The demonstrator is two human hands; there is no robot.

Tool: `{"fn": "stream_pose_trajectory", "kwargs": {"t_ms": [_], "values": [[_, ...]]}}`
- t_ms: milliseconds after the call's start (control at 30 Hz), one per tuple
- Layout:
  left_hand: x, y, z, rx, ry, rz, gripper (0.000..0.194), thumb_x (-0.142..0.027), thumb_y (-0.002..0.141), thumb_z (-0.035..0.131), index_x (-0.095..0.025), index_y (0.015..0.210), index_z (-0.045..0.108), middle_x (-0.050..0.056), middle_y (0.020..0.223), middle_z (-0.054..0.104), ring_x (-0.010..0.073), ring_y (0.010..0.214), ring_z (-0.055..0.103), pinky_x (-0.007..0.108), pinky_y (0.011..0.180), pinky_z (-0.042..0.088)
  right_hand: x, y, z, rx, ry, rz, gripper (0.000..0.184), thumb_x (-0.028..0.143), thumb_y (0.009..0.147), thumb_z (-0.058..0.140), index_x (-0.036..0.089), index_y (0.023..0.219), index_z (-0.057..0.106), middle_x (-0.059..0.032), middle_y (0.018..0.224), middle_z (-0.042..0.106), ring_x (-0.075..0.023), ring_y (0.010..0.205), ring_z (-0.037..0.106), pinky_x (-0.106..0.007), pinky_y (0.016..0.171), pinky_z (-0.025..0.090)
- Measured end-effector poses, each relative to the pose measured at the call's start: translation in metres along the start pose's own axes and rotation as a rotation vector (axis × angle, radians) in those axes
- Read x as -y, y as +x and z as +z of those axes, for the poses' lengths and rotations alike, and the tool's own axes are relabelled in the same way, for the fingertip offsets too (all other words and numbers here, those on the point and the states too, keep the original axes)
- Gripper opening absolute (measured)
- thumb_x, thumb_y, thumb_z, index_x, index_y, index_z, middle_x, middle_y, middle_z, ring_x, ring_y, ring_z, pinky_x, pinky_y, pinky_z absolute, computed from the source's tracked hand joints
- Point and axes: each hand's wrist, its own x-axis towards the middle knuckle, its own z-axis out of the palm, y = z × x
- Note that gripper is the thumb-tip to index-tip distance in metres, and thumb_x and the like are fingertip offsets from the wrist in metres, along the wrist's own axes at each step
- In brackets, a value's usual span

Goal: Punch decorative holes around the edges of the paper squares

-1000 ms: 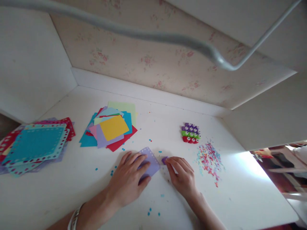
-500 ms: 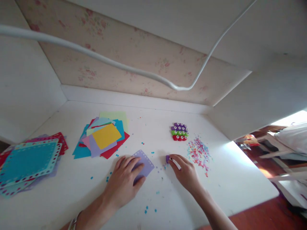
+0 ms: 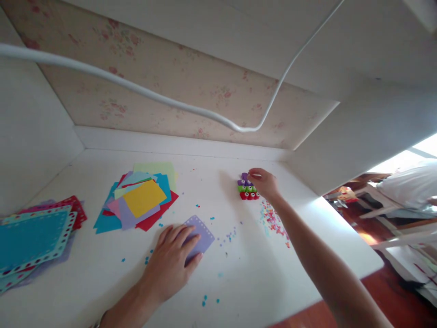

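My left hand [image 3: 170, 264] lies flat, fingers spread, on a lilac paper square [image 3: 201, 234] with punched edges on the white table [image 3: 102, 273]. My right hand [image 3: 264, 182] is stretched out to the far side, fingers pinched at the top of a cluster of small purple, green and red punches [image 3: 246, 188]. A purple punch sits at its fingertips; whether the fingers grip it is unclear.
A loose stack of coloured paper squares [image 3: 139, 198] lies at centre left. Punched teal and red sheets [image 3: 34, 234] are piled at the far left. Confetti [image 3: 273, 221] is heaped near my right forearm, with bits scattered around. A white cable [image 3: 170, 105] hangs overhead.
My right hand left the spot beside the lilac square, carrying the purple punch, and reached back to the punch cluster. The left hand stayed on the square. The view tilted up.
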Motion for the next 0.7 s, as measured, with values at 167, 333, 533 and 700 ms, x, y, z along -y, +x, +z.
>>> {"fn": "stream_pose_trajectory", "kwargs": {"t_ms": [167,333,533,700], "values": [[0.000,0.001,-0.001,0.056,-0.003,-0.020,0.035,-0.036,0.092,0.058,-0.027,0.126,0.061,0.006,0.134,0.058,0.0287,0.126,0.048,0.055,0.111,0.027,-0.005,0.052,0.015,0.104,-0.257,-0.057,0.028,0.019,0.082,0.060,0.019,0.107,0.073,-0.0076,0.101,0.076,-0.0224,0.098,0.070,-0.031,0.089,0.048],[0.000,0.001,-0.003,0.073,-0.018,-0.029,0.035,-0.037,0.093,0.058,-0.026,0.126,0.061,0.006,0.135,0.057,0.0290,0.126,0.047,0.056,0.111,0.026,-0.010,0.065,0.029,0.250,-0.425,-0.095,0.030,0.015,0.080,0.061,0.019,0.107,0.074,-0.0094,0.105,0.076,-0.0244,0.101,0.068,-0.030,0.087,0.047],[-0.001,0.002,-0.005,0.039,-0.019,-0.021,0.034,-0.035,0.092,0.059,-0.026,0.125,0.062,0.007,0.133,0.059,0.0295,0.124,0.048,0.055,0.110,0.028,0.000,0.064,0.030,0.274,-0.451,-0.118,0.028,0.016,0.079,0.063,0.017,0.105,0.074,-0.0115,0.108,0.074,-0.0261,0.104,0.066,-0.033,0.092,0.046],[-0.003,0.002,-0.006,0.020,-0.039,-0.023,0.033,-0.036,0.092,0.060,-0.025,0.123,0.063,0.007,0.130,0.060,0.0296,0.123,0.050,0.055,0.110,0.029,0.025,0.034,0.020,0.164,-0.294,-0.165,0.034,0.022,0.091,0.049,0.019,0.120,0.067,-0.0112,0.118,0.070,-0.0263,0.109,0.063,-0.038,0.097,0.043]]}}
